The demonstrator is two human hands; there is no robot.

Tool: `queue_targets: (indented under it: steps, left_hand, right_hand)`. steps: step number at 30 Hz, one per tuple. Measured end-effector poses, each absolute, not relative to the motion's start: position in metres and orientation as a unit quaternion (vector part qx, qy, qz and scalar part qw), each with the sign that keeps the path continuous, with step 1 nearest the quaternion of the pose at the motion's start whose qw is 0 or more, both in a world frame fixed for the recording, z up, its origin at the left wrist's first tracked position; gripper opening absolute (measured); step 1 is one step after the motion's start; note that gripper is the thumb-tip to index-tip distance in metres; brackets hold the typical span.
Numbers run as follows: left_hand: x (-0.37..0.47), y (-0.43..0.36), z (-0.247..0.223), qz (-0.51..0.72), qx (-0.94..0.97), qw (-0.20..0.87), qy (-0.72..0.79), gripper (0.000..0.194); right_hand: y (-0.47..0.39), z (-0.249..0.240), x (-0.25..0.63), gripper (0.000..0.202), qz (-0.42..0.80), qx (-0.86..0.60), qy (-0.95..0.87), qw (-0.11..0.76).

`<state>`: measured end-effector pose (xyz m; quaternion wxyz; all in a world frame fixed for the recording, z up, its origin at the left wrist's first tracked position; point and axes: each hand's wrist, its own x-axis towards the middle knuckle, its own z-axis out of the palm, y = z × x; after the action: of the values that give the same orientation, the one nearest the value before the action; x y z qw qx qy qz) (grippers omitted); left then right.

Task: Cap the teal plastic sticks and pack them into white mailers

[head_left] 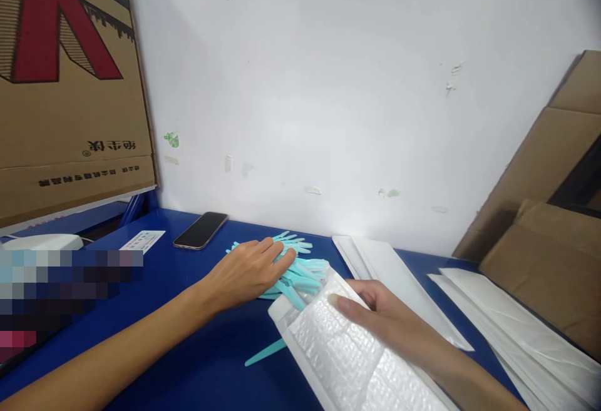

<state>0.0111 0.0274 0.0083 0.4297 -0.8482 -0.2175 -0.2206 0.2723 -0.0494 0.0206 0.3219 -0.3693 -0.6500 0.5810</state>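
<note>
My left hand (256, 270) is closed over a bundle of thin turquoise plastic sticks (305, 276), whose exact kind I cannot make out. The near ends of the bundle are inside the mouth of a white bubble mailer (347, 348), and the other ends fan out beyond my fingers. My right hand (375, 311) grips the mailer near its opening, thumb on top and fingers behind it, mostly hidden. One turquoise stick (263, 353) shows on the blue table (206, 361), partly covered by the mailer.
Behind my hands a phone (201, 231) and a printed card (143, 242) lie on the table. White mailers (399, 279) and more white envelopes (511, 329) are at right. A large cardboard box (75, 117) stands left, other cardboard (544, 267) right, and a white wall (319, 98) behind.
</note>
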Motion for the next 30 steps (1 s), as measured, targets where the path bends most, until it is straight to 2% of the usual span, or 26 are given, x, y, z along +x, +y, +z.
queue_targets:
  steps: [9,20,30]
  left_hand:
    - [0.0106,0.0257,0.0096,-0.208,-0.854,0.429,-0.208,0.026]
    - [0.0055,0.0319,0.0082,-0.264,-0.854,0.419,-0.159,0.034]
    - [0.0064,0.0263,0.0107,-0.281,-0.858,0.412,-0.121,0.021]
  right_hand:
    - [-0.0500,0.0242,0.2744,0.038,0.565,-0.381,-0.651,0.333]
    - [-0.0496,0.0213,0.2769,0.039,0.542,-0.395,-0.668,0.323]
    - [-0.0495,0.0219,0.2749,0.040,0.546,-0.390,-0.673,0.312]
